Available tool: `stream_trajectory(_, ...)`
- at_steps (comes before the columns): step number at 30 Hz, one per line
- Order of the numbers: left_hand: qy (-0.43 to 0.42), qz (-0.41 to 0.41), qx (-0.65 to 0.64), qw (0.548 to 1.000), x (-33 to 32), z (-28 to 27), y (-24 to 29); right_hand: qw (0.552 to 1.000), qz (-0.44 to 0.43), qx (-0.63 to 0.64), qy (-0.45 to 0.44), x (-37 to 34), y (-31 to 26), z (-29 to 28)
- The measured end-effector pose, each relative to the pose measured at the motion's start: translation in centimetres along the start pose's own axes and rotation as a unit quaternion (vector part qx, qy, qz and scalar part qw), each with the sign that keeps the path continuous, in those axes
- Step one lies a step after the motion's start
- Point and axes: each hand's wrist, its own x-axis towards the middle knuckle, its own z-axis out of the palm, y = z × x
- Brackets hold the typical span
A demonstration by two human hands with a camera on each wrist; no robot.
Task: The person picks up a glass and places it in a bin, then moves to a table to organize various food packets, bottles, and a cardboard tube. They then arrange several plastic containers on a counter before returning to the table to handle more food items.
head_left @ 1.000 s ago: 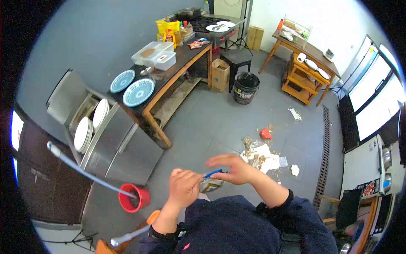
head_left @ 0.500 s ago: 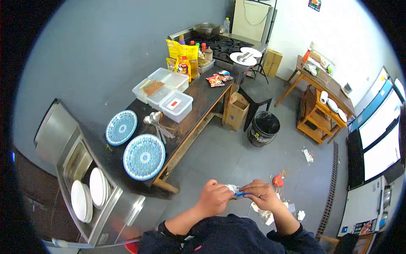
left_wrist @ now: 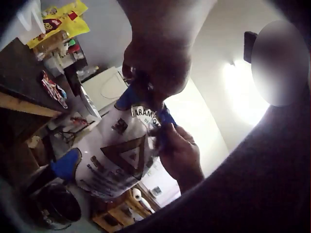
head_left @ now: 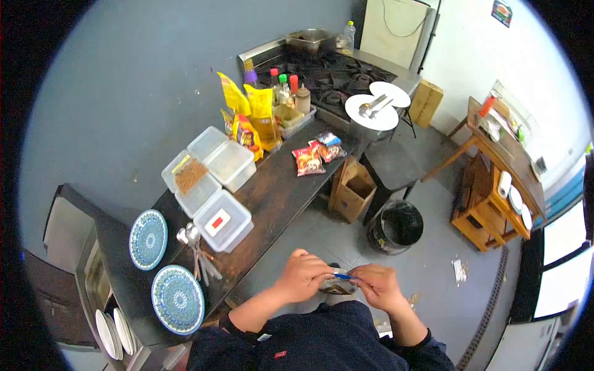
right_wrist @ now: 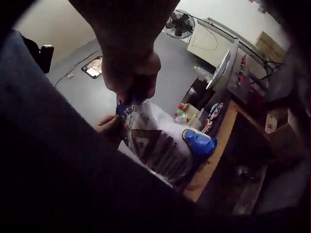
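Both hands are together in front of the body, holding a white and blue plastic packet by its top edge. My left hand pinches one side of that edge. Close beside it, the fingers of my right hand pinch the other side. In the left wrist view the packet hangs down with a dark triangle and printed lettering on its front. Its blue lower corner shows in the right wrist view. From the head view only a thin strip of the packet's top and a bit of its front show.
A dark table at the left bears clear plastic boxes, blue patterned plates, spoons, yellow bags and small snack packets. Behind it is a stove. A black bucket and a cardboard box stand on the floor.
The view has swung towards the table and stove, which now appear nearer. My right hand, spread over the packet a second ago, now pinches its edge beside the left.
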Motion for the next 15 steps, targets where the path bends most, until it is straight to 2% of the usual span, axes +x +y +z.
stream_trajectory(2,-0.006,-0.022,-0.026,0.999,3.4,0.7,-2.3,1.0,-0.011,0.008,-0.009,2.6,2.7,-2.0)
stream_trajectory(5,0.056,-0.052,-0.01,0.997,8.3,0.4,-3.6,1.0,-0.024,0.012,0.005,6.7,6.2,-4.0)
stream_trajectory(6,0.092,-0.084,-0.003,0.992,9.3,0.3,-4.0,0.999,-0.028,0.012,0.013,8.1,7.4,-4.5)
stream_trajectory(8,0.173,-0.15,0.007,0.974,10.8,0.2,-4.9,0.999,-0.04,0.008,0.02,10.7,9.6,-5.6)
stream_trajectory(9,0.184,-0.16,0.011,0.97,11.2,0.0,-5.9,0.999,-0.035,0.019,0.034,12.1,10.4,-6.0)
stream_trajectory(12,0.222,-0.211,-0.015,0.952,11.7,-0.1,-8.1,0.999,0.001,0.033,-0.004,16.5,11.9,-7.9)
stream_trajectory(15,0.236,-0.229,-0.031,0.944,12.7,-0.5,-10.5,0.999,-0.012,0.043,0.009,21.8,12.8,-8.8)
